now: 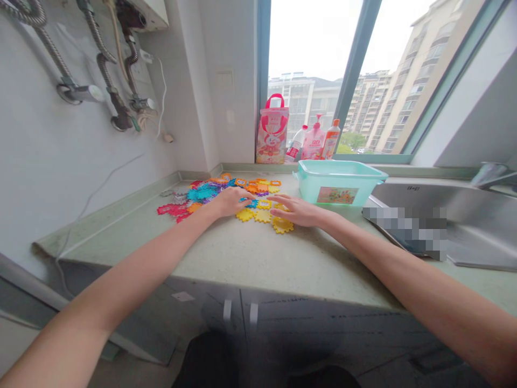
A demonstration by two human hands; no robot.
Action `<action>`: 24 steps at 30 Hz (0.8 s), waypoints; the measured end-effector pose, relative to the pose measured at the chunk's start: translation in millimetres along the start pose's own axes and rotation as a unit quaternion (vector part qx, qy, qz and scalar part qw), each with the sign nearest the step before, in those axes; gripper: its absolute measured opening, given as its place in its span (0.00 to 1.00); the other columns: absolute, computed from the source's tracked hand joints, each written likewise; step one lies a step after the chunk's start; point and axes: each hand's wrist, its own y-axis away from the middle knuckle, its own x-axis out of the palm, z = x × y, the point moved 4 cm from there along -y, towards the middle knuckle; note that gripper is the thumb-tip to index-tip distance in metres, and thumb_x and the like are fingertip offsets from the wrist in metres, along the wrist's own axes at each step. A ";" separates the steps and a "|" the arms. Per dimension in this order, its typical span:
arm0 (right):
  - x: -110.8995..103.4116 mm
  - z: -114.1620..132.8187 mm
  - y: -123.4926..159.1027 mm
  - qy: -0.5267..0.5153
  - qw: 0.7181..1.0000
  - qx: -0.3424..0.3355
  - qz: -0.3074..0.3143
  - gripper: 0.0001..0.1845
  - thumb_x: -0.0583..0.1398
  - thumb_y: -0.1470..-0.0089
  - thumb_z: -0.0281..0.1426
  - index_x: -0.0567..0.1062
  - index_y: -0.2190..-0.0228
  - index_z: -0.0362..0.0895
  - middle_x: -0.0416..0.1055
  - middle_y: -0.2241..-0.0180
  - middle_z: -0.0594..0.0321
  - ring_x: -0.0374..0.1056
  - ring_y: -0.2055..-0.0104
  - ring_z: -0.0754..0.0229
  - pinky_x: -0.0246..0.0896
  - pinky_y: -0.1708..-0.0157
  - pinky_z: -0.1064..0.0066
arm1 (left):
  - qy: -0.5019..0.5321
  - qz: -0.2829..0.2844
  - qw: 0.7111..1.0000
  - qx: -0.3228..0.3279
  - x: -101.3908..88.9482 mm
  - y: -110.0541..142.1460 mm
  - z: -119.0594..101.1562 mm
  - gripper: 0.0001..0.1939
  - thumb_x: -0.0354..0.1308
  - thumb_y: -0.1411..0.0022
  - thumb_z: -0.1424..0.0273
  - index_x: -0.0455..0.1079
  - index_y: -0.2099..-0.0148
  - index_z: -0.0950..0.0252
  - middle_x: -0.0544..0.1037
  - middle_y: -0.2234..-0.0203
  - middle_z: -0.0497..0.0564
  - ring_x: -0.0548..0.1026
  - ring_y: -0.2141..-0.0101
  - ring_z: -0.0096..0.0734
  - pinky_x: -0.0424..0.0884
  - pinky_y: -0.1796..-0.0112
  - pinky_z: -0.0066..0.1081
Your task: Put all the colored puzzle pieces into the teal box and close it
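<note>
Flat plastic pieces with toothed, gear-like edges lie spread on the counter. My left hand (232, 201) rests over the pile, fingers loosely stretched to the right, its fingertips beside a blue toothed piece (252, 204). My right hand (298, 210) has its fingers apart over the yellow toothed pieces (283, 225) and touches them. Other yellow pieces (263, 216) sit between the hands. Left of my left hand are teal pieces (203, 191) and red pieces (173, 209); orange pieces (256, 186) lie behind it. My left palm hides part of the pile.
A mint-green plastic tub (339, 180) stands right of the pieces, near the steel sink (476, 215). A pink bag (273, 134) and several bottles (315, 141) line the windowsill. Pipes (109, 70) run down the left wall. The counter (226, 258) has its front edge toward me.
</note>
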 end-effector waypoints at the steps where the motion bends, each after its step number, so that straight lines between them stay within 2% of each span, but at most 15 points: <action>1: 4.0 3.8 -1.4 0.003 1.000 -0.008 -0.002 0.38 0.54 0.29 0.58 0.68 0.29 0.51 0.62 0.26 0.51 0.58 0.24 0.42 0.49 0.24 0.45 | -0.004 0.020 1.000 -0.009 2.0 0.3 4.2 0.16 0.57 0.26 0.66 0.84 0.45 0.58 0.86 0.49 0.52 0.81 0.48 0.40 0.73 0.43 0.36; 3: 13.2 11.2 -5.5 0.014 1.000 -0.024 0.007 0.38 0.54 0.30 0.58 0.70 0.30 0.51 0.62 0.26 0.51 0.54 0.23 0.41 0.47 0.24 0.43 | -0.012 0.037 0.999 -0.021 2.7 0.0 9.4 0.16 0.56 0.27 0.65 0.85 0.46 0.58 0.86 0.50 0.51 0.82 0.49 0.39 0.74 0.44 0.34; 6: 23.4 17.8 -11.8 0.037 0.998 -0.039 0.040 0.38 0.55 0.30 0.58 0.71 0.31 0.50 0.65 0.28 0.51 0.56 0.23 0.40 0.46 0.24 0.41 | -0.041 0.047 0.997 -0.047 -0.3 -2.5 11.9 0.17 0.56 0.29 0.65 0.86 0.48 0.57 0.86 0.50 0.50 0.82 0.48 0.40 0.74 0.44 0.32; 10: 22.3 17.4 -13.4 0.043 0.997 -0.048 0.043 0.34 0.54 0.28 0.54 0.73 0.32 0.49 0.68 0.30 0.51 0.60 0.25 0.43 0.50 0.24 0.45 | -0.099 0.058 0.986 -0.119 -3.9 -1.9 14.5 0.19 0.56 0.34 0.72 0.86 0.50 0.57 0.87 0.50 0.48 0.82 0.48 0.41 0.74 0.45 0.32; 14: 20.7 14.7 -11.5 0.046 0.997 -0.055 0.031 0.30 0.55 0.28 0.49 0.75 0.34 0.48 0.70 0.31 0.52 0.63 0.27 0.44 0.53 0.25 0.47 | -0.133 0.051 0.978 -0.149 -6.8 4.2 16.4 0.19 0.58 0.38 0.75 0.87 0.51 0.58 0.87 0.51 0.50 0.82 0.48 0.44 0.74 0.43 0.36; 16: 21.7 13.8 -10.9 0.044 0.997 -0.059 0.020 0.29 0.55 0.27 0.47 0.75 0.35 0.47 0.71 0.32 0.51 0.64 0.28 0.44 0.54 0.26 0.46 | -0.147 0.019 0.977 -0.151 -16.4 5.7 22.1 0.19 0.58 0.39 0.76 0.87 0.52 0.58 0.87 0.51 0.50 0.82 0.48 0.44 0.74 0.42 0.36; 18: 22.6 12.0 -10.4 0.039 0.998 -0.053 0.008 0.30 0.54 0.27 0.48 0.74 0.34 0.46 0.71 0.32 0.49 0.65 0.28 0.43 0.55 0.27 0.45 | -0.155 -0.058 0.971 -0.172 -38.4 7.3 37.9 0.20 0.58 0.39 0.76 0.87 0.52 0.57 0.86 0.49 0.50 0.81 0.47 0.43 0.74 0.42 0.36; 21: 22.7 8.2 -9.2 0.032 0.999 -0.038 0.000 0.33 0.54 0.27 0.50 0.71 0.31 0.45 0.69 0.31 0.47 0.64 0.28 0.42 0.55 0.27 0.43 | -0.148 -0.190 0.935 -0.260 -84.2 18.6 85.0 0.20 0.55 0.35 0.73 0.86 0.50 0.59 0.86 0.50 0.53 0.82 0.48 0.44 0.75 0.42 0.37; 23: 22.5 6.1 -8.7 0.032 0.999 -0.037 0.002 0.33 0.54 0.27 0.50 0.71 0.31 0.46 0.68 0.30 0.49 0.63 0.27 0.42 0.54 0.26 0.43 | -0.145 -0.204 0.911 -0.327 -105.8 32.5 125.9 0.19 0.55 0.33 0.69 0.86 0.49 0.60 0.86 0.50 0.53 0.82 0.49 0.46 0.74 0.42 0.38; 24: 22.5 5.3 -8.7 0.034 0.999 -0.039 0.004 0.32 0.54 0.27 0.50 0.71 0.32 0.46 0.68 0.30 0.49 0.62 0.27 0.42 0.54 0.26 0.43 | -0.138 -0.187 0.905 -0.357 -110.7 40.4 146.9 0.18 0.57 0.33 0.66 0.86 0.49 0.60 0.86 0.50 0.54 0.82 0.49 0.49 0.75 0.42 0.39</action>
